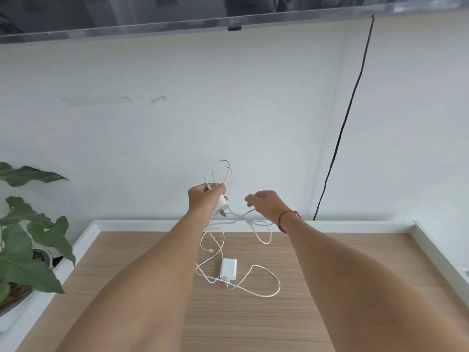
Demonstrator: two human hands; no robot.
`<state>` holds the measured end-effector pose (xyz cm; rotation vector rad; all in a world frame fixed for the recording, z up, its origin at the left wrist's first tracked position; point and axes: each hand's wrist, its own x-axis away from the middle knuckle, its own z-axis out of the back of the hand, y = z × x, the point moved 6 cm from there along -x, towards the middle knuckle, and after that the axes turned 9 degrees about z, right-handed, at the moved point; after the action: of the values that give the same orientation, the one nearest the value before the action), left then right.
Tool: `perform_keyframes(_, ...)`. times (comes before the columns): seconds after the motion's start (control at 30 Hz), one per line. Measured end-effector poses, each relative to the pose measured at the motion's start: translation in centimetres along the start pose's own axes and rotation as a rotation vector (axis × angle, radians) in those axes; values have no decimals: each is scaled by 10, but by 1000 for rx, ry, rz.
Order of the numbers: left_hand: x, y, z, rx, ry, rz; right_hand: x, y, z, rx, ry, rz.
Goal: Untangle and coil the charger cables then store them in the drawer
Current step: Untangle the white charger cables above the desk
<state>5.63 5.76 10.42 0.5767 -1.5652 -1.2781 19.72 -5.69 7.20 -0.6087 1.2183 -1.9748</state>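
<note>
From the head view, both hands are raised above the far edge of the tabletop. The left hand is clamped on a white plug adapter together with a few loops of white cable that stand up above its knuckles. The right hand hangs just beside it, apart from it, fingers loosely curled; whether they pinch the strand passing below them I cannot tell.

From the left hand the cable slopes down and toward the right hand, crosses itself under the right wrist, then drops nearer the body to a second white charger lying flat on the tabletop below and between the two hands, its own cable looping rightward. The knot lies nearer the right hand, so that hand seems better placed to free it. No drawer is in sight.
</note>
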Motion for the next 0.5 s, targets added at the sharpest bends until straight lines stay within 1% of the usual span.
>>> perform_keyframes(0.07,-2,7,6,22,23,-27,5,15,2,148,-80,-37)
perform_keyframes(0.17,-2,13,8,39,24,-48,12,48,-1,472,-195,-146)
perform_keyframes(0.23,0,16,4,47,1,-46,15,60,-1,614,-190,-191)
perform_keyframes(0.3,4,20,-1,62,-32,-52,15,58,0,720,-178,-173)
perform_keyframes(0.37,8,23,-6,48,-65,-50,11,47,-1,709,-181,-123)
perform_keyframes(0.5,10,28,-15,-17,-161,-8,-2,22,-3,327,-196,-3)
